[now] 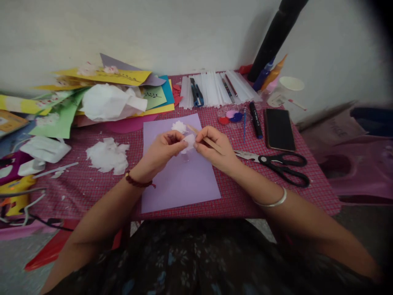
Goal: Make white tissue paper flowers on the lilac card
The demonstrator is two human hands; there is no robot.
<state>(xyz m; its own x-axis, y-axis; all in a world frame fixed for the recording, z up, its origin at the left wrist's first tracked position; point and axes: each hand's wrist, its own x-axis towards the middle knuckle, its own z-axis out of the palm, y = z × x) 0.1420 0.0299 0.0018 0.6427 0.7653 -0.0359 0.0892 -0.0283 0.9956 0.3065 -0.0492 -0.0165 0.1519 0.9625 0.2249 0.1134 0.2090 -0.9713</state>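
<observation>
Between my two hands is a small piece of white tissue paper [189,142], held over the purple sheet [184,184]. My left hand [166,149] pinches its left edge between thumb and fingers. My right hand [213,145] pinches the other edge and also carries a thin wooden stick [214,145], which slants across its fingers. Just behind the fingertips, a white tissue-paper flower [179,127] lies on the purple sheet. Left of the sheet sits a pile of torn white tissue pieces [109,156].
Large black-handled scissors [270,159] lie beside my right forearm. Behind them are a dark phone [279,129], a black marker [255,121] and a blue brush [245,125]. White glue sticks [210,88] line the back. Coloured cards [123,76] and a glue gun [18,190] crowd the left.
</observation>
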